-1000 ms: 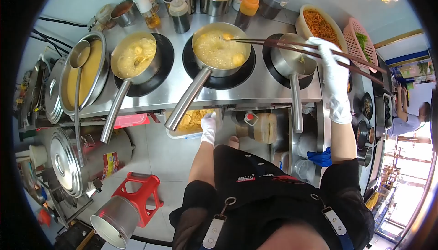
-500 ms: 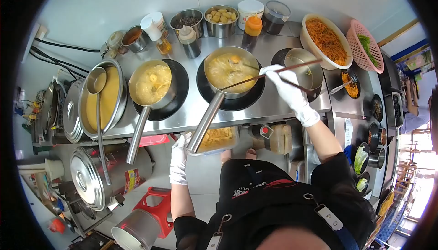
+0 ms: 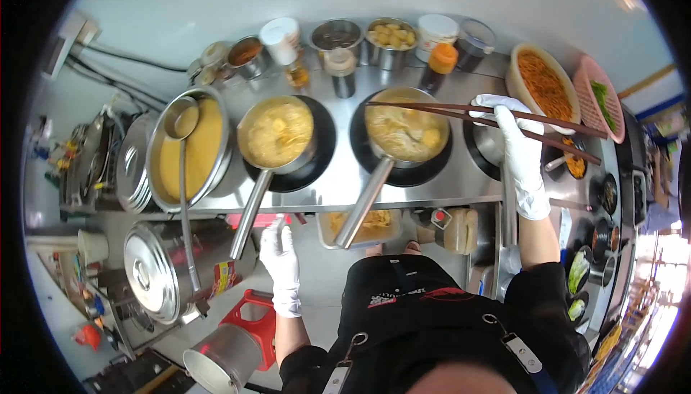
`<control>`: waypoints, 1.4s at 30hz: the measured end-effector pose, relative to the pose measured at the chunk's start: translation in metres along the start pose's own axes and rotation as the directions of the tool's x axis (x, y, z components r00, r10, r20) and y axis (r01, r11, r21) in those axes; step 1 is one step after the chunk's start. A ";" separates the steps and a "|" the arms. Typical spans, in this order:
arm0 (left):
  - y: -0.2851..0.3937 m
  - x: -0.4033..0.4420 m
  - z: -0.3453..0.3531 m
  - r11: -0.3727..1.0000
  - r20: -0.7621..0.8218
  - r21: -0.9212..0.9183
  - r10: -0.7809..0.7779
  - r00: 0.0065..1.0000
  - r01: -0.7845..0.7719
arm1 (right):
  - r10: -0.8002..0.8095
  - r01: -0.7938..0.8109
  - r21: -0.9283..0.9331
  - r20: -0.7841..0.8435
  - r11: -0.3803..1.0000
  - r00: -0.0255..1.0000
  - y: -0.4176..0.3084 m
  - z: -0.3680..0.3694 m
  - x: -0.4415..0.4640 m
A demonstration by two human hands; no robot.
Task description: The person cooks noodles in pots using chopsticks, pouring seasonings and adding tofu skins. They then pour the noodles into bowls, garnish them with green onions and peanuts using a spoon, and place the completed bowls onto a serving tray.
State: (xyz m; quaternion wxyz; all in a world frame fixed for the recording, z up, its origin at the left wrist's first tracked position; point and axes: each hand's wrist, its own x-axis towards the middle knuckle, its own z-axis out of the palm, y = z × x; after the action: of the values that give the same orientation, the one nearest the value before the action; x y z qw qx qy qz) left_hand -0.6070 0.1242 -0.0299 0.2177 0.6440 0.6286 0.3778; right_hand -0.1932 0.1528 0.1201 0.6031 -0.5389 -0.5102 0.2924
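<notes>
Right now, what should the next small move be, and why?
Probably dip the long dark-brown chopsticks into the round steel middle saucepan and loosen the thin pale strands: the white-gloved right hand holds the chopsticks across that pan, and the strands lie bunched inside.

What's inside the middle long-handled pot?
In the middle pot: yellowish broth, noodle-like strands and a yellow lump. Chopsticks hide a strip, and the broth hides the bottom.

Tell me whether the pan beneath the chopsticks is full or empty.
Nearly full, it seems: in the pan beneath the chopsticks in the right hand, yellowish contents come close to the rim.
</notes>
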 end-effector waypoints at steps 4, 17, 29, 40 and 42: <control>-0.015 0.026 -0.055 0.843 -0.140 0.536 0.139 0.980 -0.043 | 0.002 -0.017 0.076 0.196 0.997 0.981 0.014 0.098 0.018; -0.050 0.018 -0.058 0.839 -0.322 0.540 0.277 0.905 -0.065 | -0.020 -0.013 0.101 0.316 0.995 0.948 0.063 0.194 0.036; -0.292 -0.100 0.361 0.785 0.330 0.409 -0.603 0.727 0.465 | -0.068 0.022 0.216 0.206 0.976 0.976 0.038 0.082 0.013; -0.275 -0.065 0.437 0.747 0.394 0.560 -0.621 0.678 0.359 | -0.348 0.216 0.523 0.168 0.824 0.922 0.028 -0.011 -0.025; -0.267 -0.063 0.433 0.759 0.402 0.561 -0.599 0.692 0.331 | -0.322 0.363 -0.051 -0.589 0.930 0.741 0.025 -0.010 -0.023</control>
State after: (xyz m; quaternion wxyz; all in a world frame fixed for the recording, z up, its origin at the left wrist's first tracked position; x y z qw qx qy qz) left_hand -0.4455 0.1780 -0.5135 0.3293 0.5701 0.7509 -0.0526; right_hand -0.1856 0.1351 0.0903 0.7919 -0.4791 -0.3784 0.0124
